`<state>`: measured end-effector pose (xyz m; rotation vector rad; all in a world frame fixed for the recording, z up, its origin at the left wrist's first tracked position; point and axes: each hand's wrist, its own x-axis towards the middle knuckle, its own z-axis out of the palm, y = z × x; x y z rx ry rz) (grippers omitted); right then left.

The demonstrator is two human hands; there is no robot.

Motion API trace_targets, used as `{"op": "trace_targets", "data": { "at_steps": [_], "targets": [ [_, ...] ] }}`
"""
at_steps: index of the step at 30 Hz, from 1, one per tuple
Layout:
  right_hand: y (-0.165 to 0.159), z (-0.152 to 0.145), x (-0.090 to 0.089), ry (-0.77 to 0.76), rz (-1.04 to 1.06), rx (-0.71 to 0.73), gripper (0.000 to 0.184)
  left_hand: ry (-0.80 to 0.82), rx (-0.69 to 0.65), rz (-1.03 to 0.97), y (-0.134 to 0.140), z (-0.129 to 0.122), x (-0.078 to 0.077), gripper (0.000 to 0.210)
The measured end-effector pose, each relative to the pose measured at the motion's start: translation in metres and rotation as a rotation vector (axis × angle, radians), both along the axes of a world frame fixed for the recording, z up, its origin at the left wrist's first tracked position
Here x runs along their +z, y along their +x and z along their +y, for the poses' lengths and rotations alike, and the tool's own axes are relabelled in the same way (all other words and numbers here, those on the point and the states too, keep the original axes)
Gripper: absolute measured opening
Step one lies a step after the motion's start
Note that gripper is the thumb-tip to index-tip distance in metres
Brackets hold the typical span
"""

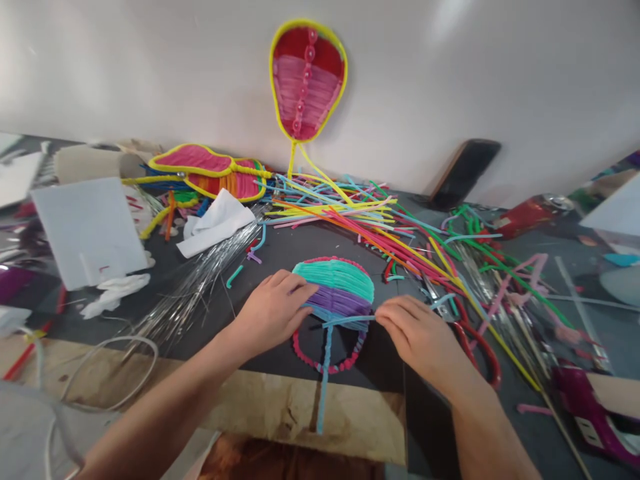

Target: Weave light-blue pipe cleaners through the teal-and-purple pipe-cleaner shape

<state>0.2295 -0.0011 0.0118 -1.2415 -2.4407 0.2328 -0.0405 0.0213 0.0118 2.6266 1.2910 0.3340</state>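
Observation:
In front of me lies a round pipe-cleaner piece (336,283), its rim pink with some purple. Turquoise, purple and blue rows fill its upper part, while the lower part is an open ring. My left hand (277,308) is closed at its left edge, fingertips over the purple and blue rows. With thumb and fingers pinched, my right hand (425,340) holds the end of a light blue pipe cleaner (353,320), stretched sideways across the piece below the rows. Another light blue length (326,380) hangs from it past the rim towards me.
A pink-and-yellow pipe-cleaner shape (310,87) leans on the white wall. Loose pipe cleaners (335,207) lie behind the piece. Red-handled scissors (483,353), a phone (465,173), a red can (533,215) and a purple glue gun (590,407) are rightward; metal wires (200,280) lie left.

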Motion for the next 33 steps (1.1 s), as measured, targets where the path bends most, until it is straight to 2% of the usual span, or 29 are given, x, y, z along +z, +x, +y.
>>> {"op": "trace_targets", "data": {
  "at_steps": [2, 5, 11, 14, 19, 22, 29, 33],
  "targets": [
    [0.005, -0.007, 0.009, -0.069, -0.091, -0.011, 0.018, 0.009, 0.009, -0.024, 0.002, -0.003, 0.004, 0.022],
    [0.008, -0.017, 0.018, -0.128, -0.175, -0.024, 0.022, -0.015, -0.052, -0.047, 0.004, -0.006, 0.005, 0.017],
    [0.013, -0.025, 0.026, -0.081, -0.171, -0.105, 0.020, -0.077, -0.134, -0.003, 0.004, -0.009, -0.004, 0.014],
    [0.005, -0.023, 0.020, -0.057, -0.178, -0.119, 0.020, -0.089, -0.142, 0.025, 0.004, -0.007, -0.006, 0.012],
    [-0.021, -0.021, 0.002, -0.022, -0.147, -0.023, 0.018, -0.078, -0.136, 0.027, 0.003, -0.007, -0.006, 0.012],
    [-0.029, -0.021, -0.005, -0.002, -0.121, -0.015, 0.016, -0.085, -0.141, 0.034, 0.005, -0.007, -0.004, 0.014],
    [-0.032, -0.018, -0.009, 0.038, -0.141, -0.030, 0.019, -0.075, -0.159, 0.071, 0.008, -0.009, 0.000, 0.016],
    [-0.033, -0.018, -0.010, -0.024, -0.151, -0.024, 0.017, -0.011, -0.173, 0.133, 0.009, -0.011, -0.003, 0.014]
  ]
}}
